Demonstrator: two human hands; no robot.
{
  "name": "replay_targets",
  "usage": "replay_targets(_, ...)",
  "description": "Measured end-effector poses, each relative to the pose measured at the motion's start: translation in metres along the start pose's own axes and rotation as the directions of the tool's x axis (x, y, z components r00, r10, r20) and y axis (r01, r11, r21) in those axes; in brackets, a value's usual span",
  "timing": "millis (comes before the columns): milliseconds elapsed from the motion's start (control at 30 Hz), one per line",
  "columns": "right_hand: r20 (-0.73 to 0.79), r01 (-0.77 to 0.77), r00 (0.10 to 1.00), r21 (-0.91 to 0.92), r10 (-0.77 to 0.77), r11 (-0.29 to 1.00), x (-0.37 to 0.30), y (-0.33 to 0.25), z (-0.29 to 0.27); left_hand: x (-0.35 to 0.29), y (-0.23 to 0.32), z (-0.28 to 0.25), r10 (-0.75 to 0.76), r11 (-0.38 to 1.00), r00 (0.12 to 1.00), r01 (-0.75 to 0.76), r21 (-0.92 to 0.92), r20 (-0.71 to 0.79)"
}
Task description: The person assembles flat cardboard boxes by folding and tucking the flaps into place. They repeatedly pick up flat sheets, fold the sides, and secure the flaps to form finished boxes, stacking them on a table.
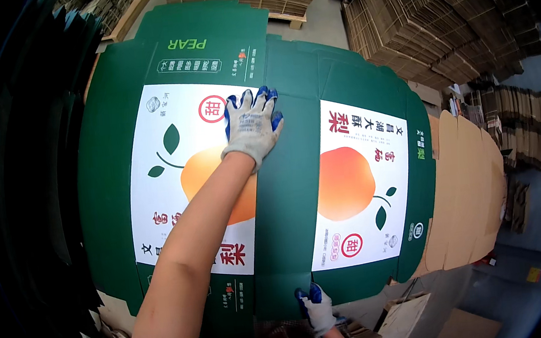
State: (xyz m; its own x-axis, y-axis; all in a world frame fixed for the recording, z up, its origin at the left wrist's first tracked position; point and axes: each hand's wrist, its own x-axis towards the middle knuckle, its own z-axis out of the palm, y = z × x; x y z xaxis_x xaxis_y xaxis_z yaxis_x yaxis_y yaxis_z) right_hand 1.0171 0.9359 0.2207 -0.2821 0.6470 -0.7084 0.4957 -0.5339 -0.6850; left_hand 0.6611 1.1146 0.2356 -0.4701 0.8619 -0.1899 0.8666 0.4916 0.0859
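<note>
A large flat printed carton sheet (283, 168), dark green with white panels showing orange pears, spreads out in front of me. My left hand (252, 125), in a whitish glove with blue fingertips, presses palm down on it, fingers spread. It covers the right edge of the left white panel and part of the green strip beside it. At the near edge of the sheet, my right hand (316, 308), in a matching glove, has its fingers closed on the green cardboard. Part of its grip is hidden.
Plain brown cardboard (462, 196) sticks out from under the sheet at the right. Tall bundled stacks of flat cardboard (425, 17) stand at the back right. More stacks on a wooden pallet (285, 19) lie beyond the far edge. Dark layered sheets (32, 192) rise at the left.
</note>
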Motion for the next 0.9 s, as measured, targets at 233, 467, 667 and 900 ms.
replay_targets(233,0.001,-0.006,1.0,0.087,0.005,0.996,0.004,0.008,0.002,-0.071,0.003,0.024,0.106,0.994,0.992,-0.108,-0.024,-0.074)
replay_targets(467,-0.026,0.079,0.997,0.041,-0.078,0.996,0.013,0.001,0.0,-0.245,0.017,0.04,0.276,0.961,0.952,-0.274,-0.031,0.134)
replay_targets(667,-0.037,0.151,0.987,-0.06,-0.153,0.987,0.029,0.005,-0.002,-0.339,0.015,0.036,0.34,0.935,0.927,-0.315,-0.166,0.159)
replay_targets(900,0.007,0.106,0.994,0.015,-0.106,0.994,0.025,-0.005,-0.004,-0.341,-0.059,-0.055,0.033,0.96,0.858,-0.17,-0.222,-0.513)
